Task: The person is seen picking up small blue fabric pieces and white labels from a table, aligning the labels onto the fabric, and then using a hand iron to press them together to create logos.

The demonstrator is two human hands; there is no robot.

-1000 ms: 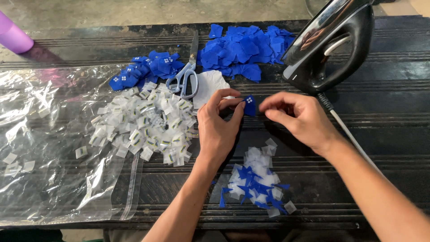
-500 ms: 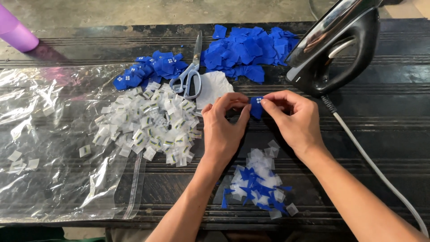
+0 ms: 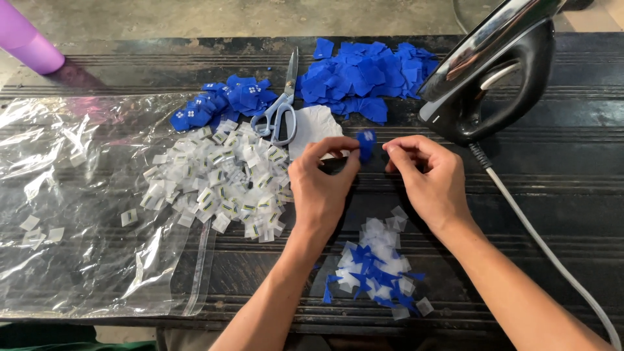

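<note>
My left hand [image 3: 322, 182] pinches a small blue fabric patch [image 3: 366, 143] between thumb and fingertips over the dark table. My right hand [image 3: 426, 175] sits just right of the patch, its fingers curled together close to it; whether they touch the patch is unclear. Below both hands lies a heap of blue and white scraps [image 3: 377, 270]. To the left is a pile of small white labels [image 3: 218, 185].
Scissors [image 3: 279, 110] lie between a small pile of blue patches [image 3: 224, 101] and a larger pile of blue fabric pieces [image 3: 364, 78]. A black iron [image 3: 491, 71] stands at right, its white cord [image 3: 546, 250] trailing forward. A clear plastic bag [image 3: 91, 214] covers the left; a purple bottle [image 3: 29, 42] stands far left.
The blue patch has stayed pinched at my left fingertips while my right fingers worked at it and drew slightly away to the right. The view has shifted a little.
</note>
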